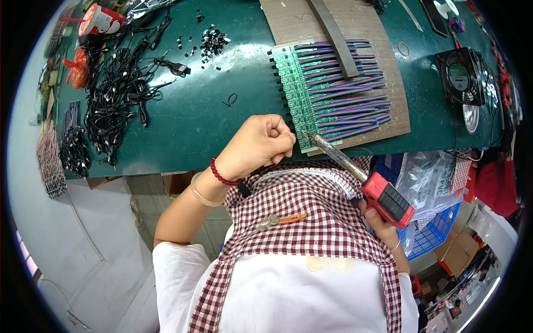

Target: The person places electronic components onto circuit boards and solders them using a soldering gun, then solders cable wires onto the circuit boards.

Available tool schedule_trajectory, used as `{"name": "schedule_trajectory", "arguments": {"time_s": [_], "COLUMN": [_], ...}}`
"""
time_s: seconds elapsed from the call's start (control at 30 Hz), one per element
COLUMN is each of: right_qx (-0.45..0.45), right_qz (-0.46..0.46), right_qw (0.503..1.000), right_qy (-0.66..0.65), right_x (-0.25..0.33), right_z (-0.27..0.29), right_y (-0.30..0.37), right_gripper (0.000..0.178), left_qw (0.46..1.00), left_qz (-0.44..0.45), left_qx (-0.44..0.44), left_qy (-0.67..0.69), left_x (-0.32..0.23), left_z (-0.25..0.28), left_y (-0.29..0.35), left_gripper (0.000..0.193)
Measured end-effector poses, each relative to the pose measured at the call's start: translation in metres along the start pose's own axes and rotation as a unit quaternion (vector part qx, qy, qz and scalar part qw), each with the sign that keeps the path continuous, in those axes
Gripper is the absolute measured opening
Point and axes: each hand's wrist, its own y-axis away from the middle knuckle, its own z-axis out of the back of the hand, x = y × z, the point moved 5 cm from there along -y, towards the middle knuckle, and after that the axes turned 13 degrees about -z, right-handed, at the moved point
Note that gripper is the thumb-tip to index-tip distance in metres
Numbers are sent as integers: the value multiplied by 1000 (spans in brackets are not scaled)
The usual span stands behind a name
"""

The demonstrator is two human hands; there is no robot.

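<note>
My right hand (380, 223) grips the red and black handle of a soldering iron (387, 198). The iron's metal barrel slants up and left, its tip at the lower end of a green circuit board panel (292, 91). Close to that end, on the left, is my left hand (260, 140), its fingers curled in a pinch; anything between them is hidden. Small black parts line the panel's left edge. From its right side run several bundles of multicoloured wires (350, 100). A grey metal bar (336, 39) lies across the upper wires.
Under the panel is a brown board (388, 72) on the green table (222, 127). Small black connectors (214, 43) are heaped at the back, with black cables (119, 91) to their left. A black fan (459, 76) stands on the right; a blue basket (436, 233) sits below the table edge.
</note>
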Motion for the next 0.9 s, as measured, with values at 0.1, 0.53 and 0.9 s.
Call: {"name": "schedule_trajectory", "arguments": {"time_s": [0.1, 0.53, 0.9], "right_qx": [-9, -2, -5], "right_qz": [-5, 65, -37], "right_qw": [1000, 996, 999], "right_qy": [12, 62, -29], "right_x": [6, 22, 3], "right_z": [0, -2, 5], "right_y": [-1, -5, 5], "right_gripper": [16, 16, 19], "left_qw": [1000, 1000, 1000], "left_qz": [-5, -4, -10], "left_qx": [0, 3, 5], "left_qy": [4, -14, -3], "left_x": [0, 0, -1], "left_z": [-1, 0, 0], "left_y": [0, -1, -2], "left_gripper": [10, 10, 10]}}
